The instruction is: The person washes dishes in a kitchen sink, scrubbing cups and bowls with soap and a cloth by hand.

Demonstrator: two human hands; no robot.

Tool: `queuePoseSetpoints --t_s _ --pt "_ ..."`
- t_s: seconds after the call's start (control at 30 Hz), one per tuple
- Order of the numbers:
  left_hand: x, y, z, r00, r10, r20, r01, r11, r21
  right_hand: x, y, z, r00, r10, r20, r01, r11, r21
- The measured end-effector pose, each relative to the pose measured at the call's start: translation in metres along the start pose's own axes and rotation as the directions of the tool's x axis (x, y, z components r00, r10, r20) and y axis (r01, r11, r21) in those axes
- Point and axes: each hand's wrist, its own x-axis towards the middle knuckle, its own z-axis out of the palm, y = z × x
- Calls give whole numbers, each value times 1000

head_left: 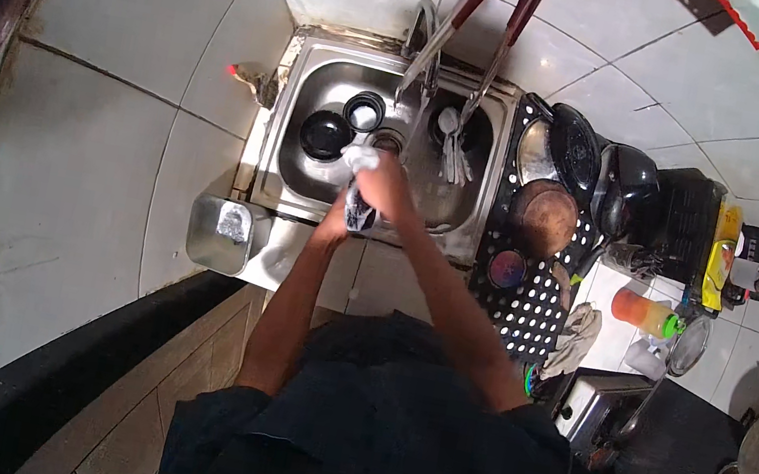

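Both my hands are over the near edge of a steel sink [283,181]. My left hand [337,222] is closed around a dark item covered in white suds [360,213], its kind partly hidden by my hands. My right hand [386,187] crosses above it, closed on a white foamy pad [360,157]. Beyond them in the basin sit a black bowl [325,135], a black round container [364,111] and a metal-rimmed round vessel [385,141]. Several spoons [454,149] lean in a dark bowl on the right. The faucet [425,27] stands behind.
Red-handled tongs or similar long tools [466,4] hang in front of the faucet. At the left front stands a metal container [219,234]. On the right, a black dotted mat [527,319] carries several pans, including a brown round one [545,219]. Farther right is an orange-green bottle [642,313].
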Motion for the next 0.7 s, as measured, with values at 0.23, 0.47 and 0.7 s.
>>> queuePoseSetpoints --t_s 0.23,0.47,0.7 --pt "-3 -17 -13 992 87 92 -104 976 191 -31 29 31 988 10 -153 50 922 384" --pt "12 24 75 960 280 -19 -251 890 381 -62 103 55 908 348 -235 -150 791 593" --pt "10 32 58 688 678 -258 -310 596 740 -91 73 39 879 469 82 -344 508 790"
